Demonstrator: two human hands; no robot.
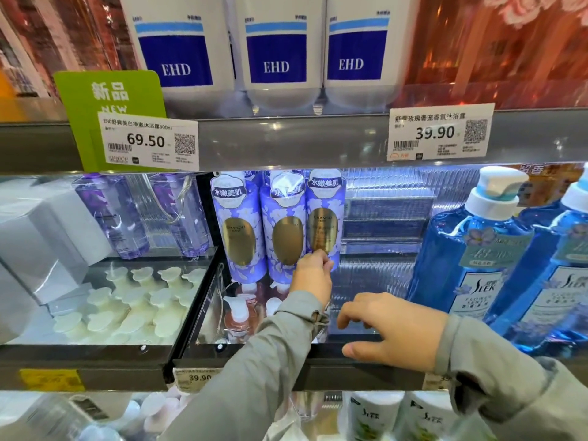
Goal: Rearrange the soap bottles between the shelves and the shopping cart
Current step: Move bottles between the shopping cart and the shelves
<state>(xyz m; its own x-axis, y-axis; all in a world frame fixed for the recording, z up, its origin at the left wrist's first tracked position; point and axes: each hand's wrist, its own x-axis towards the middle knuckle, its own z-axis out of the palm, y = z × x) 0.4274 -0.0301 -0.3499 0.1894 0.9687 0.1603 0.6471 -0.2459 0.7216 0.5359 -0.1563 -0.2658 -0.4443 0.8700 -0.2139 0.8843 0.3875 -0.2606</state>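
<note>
Three purple floral soap bottles with gold labels stand side by side on the middle shelf: left [240,224], middle [284,224] and right [324,211]. My left hand [313,276] reaches in from below and pinches the lower end of the right bottle, which stands upright against the middle one. My right hand [394,329] holds the shelf's black front edge [254,367], fingers curled over the rim and thumb on its front face. No shopping cart is in view.
Two large blue pump bottles [471,249] stand to the right of an open gap on the shelf. White EHD bottles [276,52] line the shelf above. At the left are clear violet bottles [111,211] and a tray of white caps [136,307]. White bottles [366,415] fill the shelf below.
</note>
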